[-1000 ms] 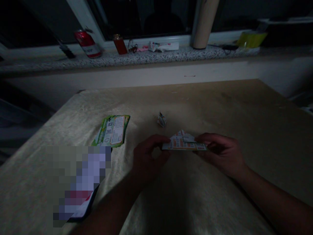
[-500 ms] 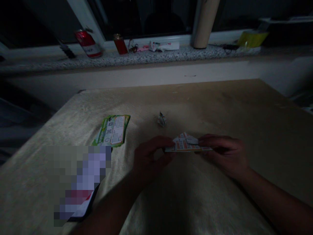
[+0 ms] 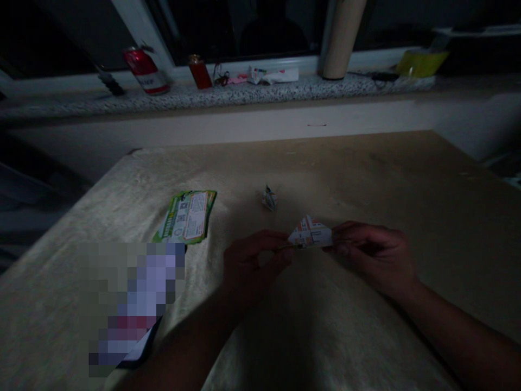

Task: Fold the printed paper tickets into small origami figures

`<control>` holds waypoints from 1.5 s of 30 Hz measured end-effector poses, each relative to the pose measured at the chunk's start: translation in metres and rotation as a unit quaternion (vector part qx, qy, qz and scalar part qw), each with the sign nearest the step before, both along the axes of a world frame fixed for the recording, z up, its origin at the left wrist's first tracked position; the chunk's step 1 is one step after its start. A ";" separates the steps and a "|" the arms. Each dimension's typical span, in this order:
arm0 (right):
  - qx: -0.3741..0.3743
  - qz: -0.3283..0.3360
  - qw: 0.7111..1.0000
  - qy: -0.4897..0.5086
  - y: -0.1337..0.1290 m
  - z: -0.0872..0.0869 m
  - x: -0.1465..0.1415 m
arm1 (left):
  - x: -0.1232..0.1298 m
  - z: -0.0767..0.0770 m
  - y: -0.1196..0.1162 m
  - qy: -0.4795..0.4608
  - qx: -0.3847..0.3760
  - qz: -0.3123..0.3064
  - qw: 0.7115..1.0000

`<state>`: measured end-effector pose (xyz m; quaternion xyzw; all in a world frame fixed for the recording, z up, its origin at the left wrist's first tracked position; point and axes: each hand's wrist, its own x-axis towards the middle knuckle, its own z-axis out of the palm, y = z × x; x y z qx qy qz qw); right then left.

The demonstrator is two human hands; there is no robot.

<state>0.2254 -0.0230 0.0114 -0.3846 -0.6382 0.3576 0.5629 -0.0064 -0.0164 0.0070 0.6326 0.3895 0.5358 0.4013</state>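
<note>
Between my two hands is a folded piece of printed paper (image 3: 310, 232), white with orange and dark print and a pointed top. My left hand (image 3: 254, 263) pinches its left corner between thumb and fingers. At the right corner, my right hand (image 3: 374, 250) grips the paper the same way. Beyond the paper, a small folded paper piece (image 3: 269, 199) rests on the table. The fingertips partly cover the paper's two ends.
Left of my hands lies a stack of green printed leaflets (image 3: 189, 217), with a phone (image 3: 140, 345), mostly pixelated, nearer me. On the stone windowsill (image 3: 228, 100) behind the table (image 3: 358, 174) stand a red can (image 3: 146, 70), a red jar (image 3: 199, 72) and a cardboard tube (image 3: 343, 41).
The folded paper has been tilted and refolded, so it shows a taller, wider triangular face. Both hands have stayed almost in place, still holding its ends.
</note>
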 end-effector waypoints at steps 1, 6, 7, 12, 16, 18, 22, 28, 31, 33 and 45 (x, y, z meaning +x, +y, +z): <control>-0.007 -0.009 1.000 0.004 -0.001 -0.001 -0.001 | 0.002 -0.001 -0.001 -0.003 -0.011 0.012 1.000; -0.054 -0.031 0.998 0.033 -0.004 -0.006 -0.008 | 0.009 -0.005 -0.007 -0.015 -0.059 0.070 0.996; -0.062 -0.033 0.997 0.043 -0.004 -0.006 -0.010 | 0.011 -0.005 -0.008 -0.021 -0.065 0.078 0.995; -0.080 -0.041 0.993 0.081 -0.003 -0.007 -0.013 | 0.016 -0.004 -0.008 -0.046 -0.084 0.093 0.991; -0.094 -0.040 0.991 0.091 -0.003 -0.006 -0.014 | 0.018 -0.003 -0.008 -0.060 -0.096 0.096 0.989; -0.108 -0.035 0.988 0.101 -0.002 -0.005 -0.014 | 0.018 -0.003 -0.008 -0.061 -0.104 0.089 0.989; -0.131 -0.027 0.985 0.108 -0.001 -0.005 -0.014 | 0.019 -0.005 -0.008 -0.074 -0.120 0.076 0.987; -0.138 -0.028 0.984 0.110 0.000 -0.007 -0.013 | 0.019 -0.004 -0.006 -0.078 -0.127 0.078 0.986; -0.135 -0.031 0.985 0.103 0.000 -0.006 -0.014 | 0.019 -0.004 -0.006 -0.070 -0.137 0.077 0.985; -0.132 -0.036 0.986 0.091 0.000 -0.005 -0.014 | 0.019 -0.005 -0.006 -0.058 -0.143 0.077 0.985; -0.174 -0.038 0.972 -0.154 0.008 -0.024 -0.001 | 0.011 -0.009 0.010 0.213 -0.159 0.087 0.960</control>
